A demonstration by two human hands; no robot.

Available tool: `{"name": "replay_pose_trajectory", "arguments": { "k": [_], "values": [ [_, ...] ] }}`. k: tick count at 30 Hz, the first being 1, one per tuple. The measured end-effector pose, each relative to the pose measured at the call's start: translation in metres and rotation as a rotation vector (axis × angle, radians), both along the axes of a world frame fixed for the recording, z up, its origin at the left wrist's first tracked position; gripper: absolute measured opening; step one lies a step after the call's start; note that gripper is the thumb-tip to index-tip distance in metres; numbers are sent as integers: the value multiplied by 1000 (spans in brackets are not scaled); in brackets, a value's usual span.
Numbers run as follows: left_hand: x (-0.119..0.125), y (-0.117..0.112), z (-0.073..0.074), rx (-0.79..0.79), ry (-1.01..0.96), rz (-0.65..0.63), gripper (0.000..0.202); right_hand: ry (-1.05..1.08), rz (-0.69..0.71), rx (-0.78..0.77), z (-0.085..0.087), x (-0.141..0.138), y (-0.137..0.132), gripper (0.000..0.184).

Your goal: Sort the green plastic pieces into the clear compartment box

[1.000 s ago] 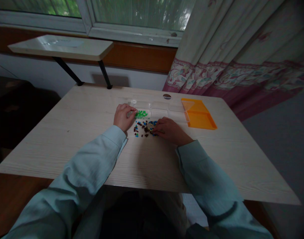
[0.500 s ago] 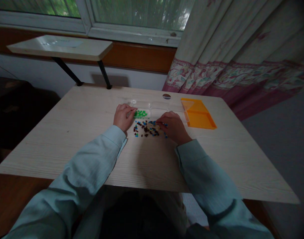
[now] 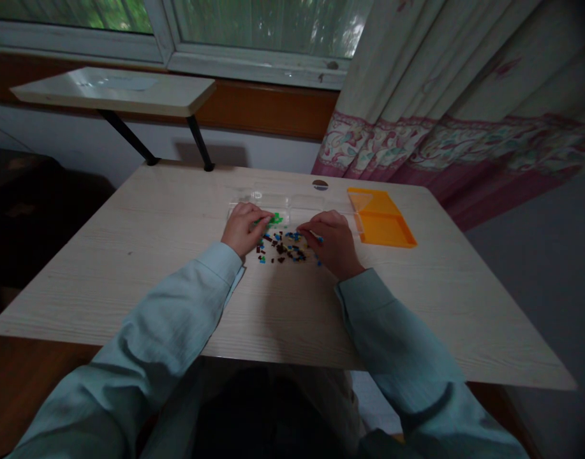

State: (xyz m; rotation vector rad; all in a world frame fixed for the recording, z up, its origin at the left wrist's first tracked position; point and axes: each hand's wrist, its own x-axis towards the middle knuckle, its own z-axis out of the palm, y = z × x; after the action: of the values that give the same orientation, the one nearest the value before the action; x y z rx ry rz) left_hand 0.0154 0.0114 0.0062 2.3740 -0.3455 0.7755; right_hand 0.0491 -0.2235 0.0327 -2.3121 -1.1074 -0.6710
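The left hand point(image 3: 245, 229) reaches over the near left part of a clear plastic compartment box point(image 3: 307, 203), thumb and fingers drawn close together beside small bright green plastic pieces point(image 3: 276, 218); whether they meet on a piece is too small to tell. The right hand point(image 3: 334, 243) is bent over the right side of a scatter of tiny dark brown and blue plastic pieces point(image 3: 281, 249), fingers bunched and pointing inward; I cannot tell whether anything is pinched there.

As far as can be judged, the green pieces are mostly placed, gathered in one compartment, and green is the only colour I can make out inside the box. The brown and blue pieces remain to be dealt with, lying loose and mixed on the pale wood-grain table point(image 3: 177, 229) just in front of the box, with a speck of green among them. A flat orange plastic tray point(image 3: 390, 229) lies at the box's right end.
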Motion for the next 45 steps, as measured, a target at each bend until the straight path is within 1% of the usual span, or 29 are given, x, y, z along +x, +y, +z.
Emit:
{"name": "replay_pose_trajectory", "arguments": {
  "k": [4, 6, 8, 12, 15, 17, 21, 24, 28, 30, 33, 35, 37, 39, 41, 43, 45],
  "values": [
    [-7, -15, 3, 16, 62, -266, 25, 11, 21, 37, 0, -9, 8, 18],
    [-10, -21, 4, 6, 83, -334, 27, 17, 42, 49, 0, -13, 11, 19],
    [-12, -24, 4, -17, 97, -363, 30, 24, 60, 55, 0, -16, 12, 19],
    [-14, -26, 5, -92, 90, -391, 34, 50, 79, 83, 1, -19, 13, 19],
    [-15, -26, 6, -153, 80, -393, 34, 65, 114, 109, 1, -19, 13, 19],
    [-15, -26, 6, -187, 91, -388, 36, 112, 144, 143, 1, -20, 15, 19],
    [-15, -24, 7, -276, 136, -362, 40, 317, 204, 248, 5, -24, 20, 20],
    [-14, -22, 7, -342, 167, -350, 41, 461, 252, 285, 6, -24, 21, 24],
    [-12, -20, 6, -422, 162, -349, 35, 630, 337, 326, 5, -24, 21, 30],
    [-11, -20, 5, -447, 136, -349, 31, 691, 355, 350, 3, -23, 21, 32],
    [-6, -16, 3, -453, 70, -275, 27, 705, 338, 386, 0, -23, 23, 33],
    [-2, -10, 2, -414, 22, -170, 24, 667, 297, 393, -4, -21, 23, 34],
    [2, -2, 1, -328, -16, -39, 22, 600, 250, 366, -7, -18, 23, 30],
    [5, 5, -2, -234, -37, 87, 22, 506, 211, 298, -11, -15, 22, 24],
    [8, 11, -5, -174, -47, 174, 22, 392, 187, 205, -15, -14, 22, 18],
    [9, 13, -7, -145, -54, 212, 22, 293, 175, 95, -18, -14, 23, 15],
    [10, 13, -9, -129, -59, 222, 20, 234, 184, -3, -20, -18, 25, 14]
  ]
}}
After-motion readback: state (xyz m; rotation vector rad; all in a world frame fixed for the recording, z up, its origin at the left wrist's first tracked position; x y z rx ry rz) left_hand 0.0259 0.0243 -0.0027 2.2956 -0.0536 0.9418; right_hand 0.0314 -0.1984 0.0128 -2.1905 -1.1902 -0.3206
